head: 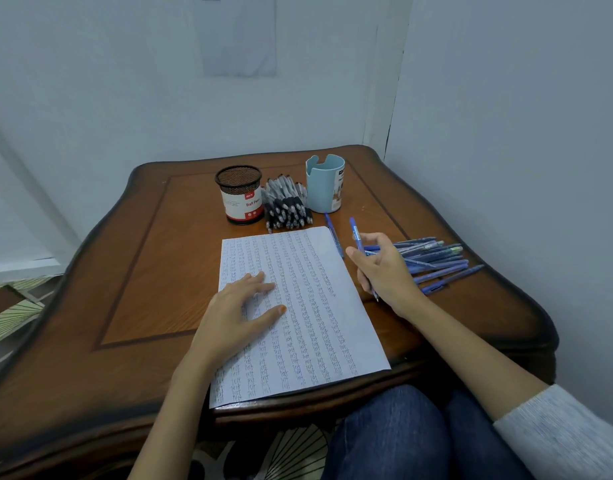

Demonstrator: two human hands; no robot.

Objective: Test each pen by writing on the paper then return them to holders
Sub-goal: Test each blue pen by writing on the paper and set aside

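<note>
Paper lies flat before me, filled with rows of blue scribble, my left hand spread on it, fingers straight. A mesh holder and a blue holder stand past its far edge, black pens heaped between them. Blue pens lie right of my right hand, which grips one pen, tip toward me, just off the paper's right edge; the page lies leftward.
</note>
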